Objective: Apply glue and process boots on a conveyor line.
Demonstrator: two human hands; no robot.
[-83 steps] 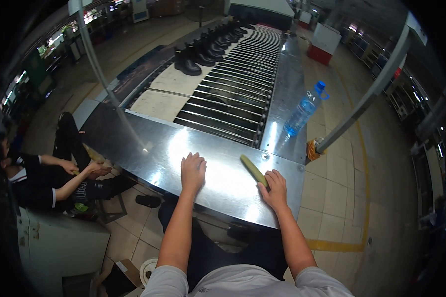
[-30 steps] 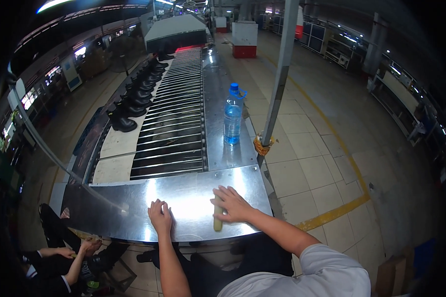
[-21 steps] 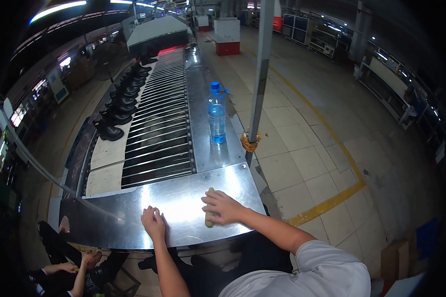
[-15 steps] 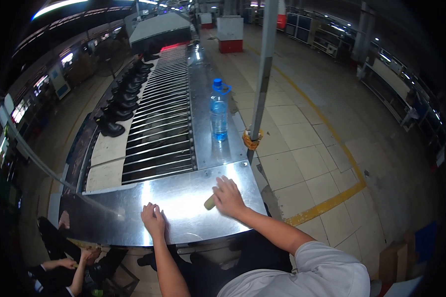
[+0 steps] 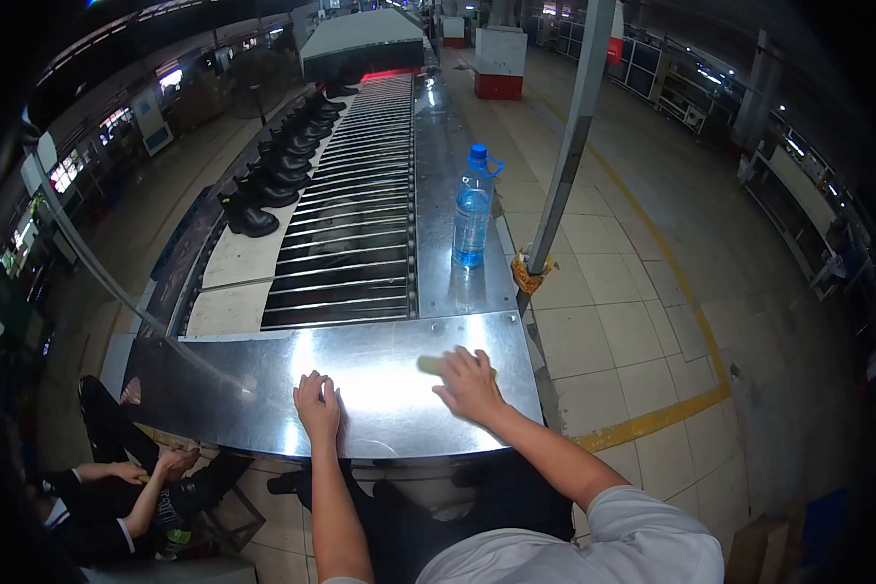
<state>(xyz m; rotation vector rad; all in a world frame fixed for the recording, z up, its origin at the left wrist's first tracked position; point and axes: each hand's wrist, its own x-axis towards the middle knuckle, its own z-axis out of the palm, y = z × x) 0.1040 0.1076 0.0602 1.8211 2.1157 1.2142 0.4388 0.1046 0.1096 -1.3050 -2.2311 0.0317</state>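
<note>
My left hand rests on the shiny metal end plate, near its front edge. Its fingers are slightly bent and apart, with nothing visible in them. My right hand is palm down over the right part of the plate, a little blurred. Its fingers lie over a short yellow-green stick, whose blunt end pokes out on the left; the hand hides most of it. Beyond this hand stands a clear bottle with a blue cap, partly filled.
A roller conveyor runs away toward a hooded machine. Black boots line its left side on a pale belt. A metal post rises at the right. At lower left sits another person, whose hands show.
The view has shifted, so the scene sits further right. The stick has turned in my right hand from pointing down-left to lying nearly sideways. My left hand stays on the plate.
</note>
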